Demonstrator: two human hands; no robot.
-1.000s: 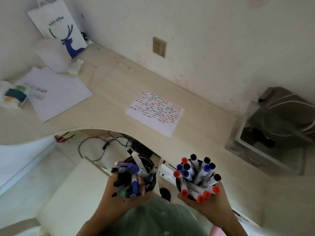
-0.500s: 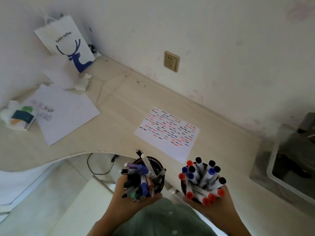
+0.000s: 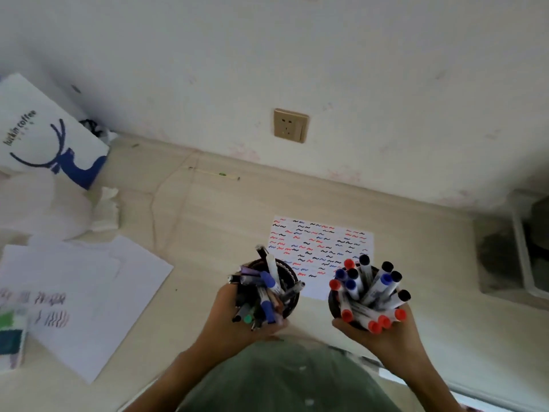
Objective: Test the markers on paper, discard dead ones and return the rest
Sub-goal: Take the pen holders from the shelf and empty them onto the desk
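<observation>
Two marker-filled cups [image 3: 335,304] — one per hand's grip (paper [image 3: 322,248] just beyond)

A dark round cup [image 3: 289,276] crammed with mixed pens and markers [image 3: 261,295] sits beside a second dark cup [image 3: 334,304] bristling with white-barrelled markers [image 3: 368,289] capped red, blue and black, both held above the desk before a white paper [image 3: 320,248] covered in red, blue and black squiggles.
</observation>
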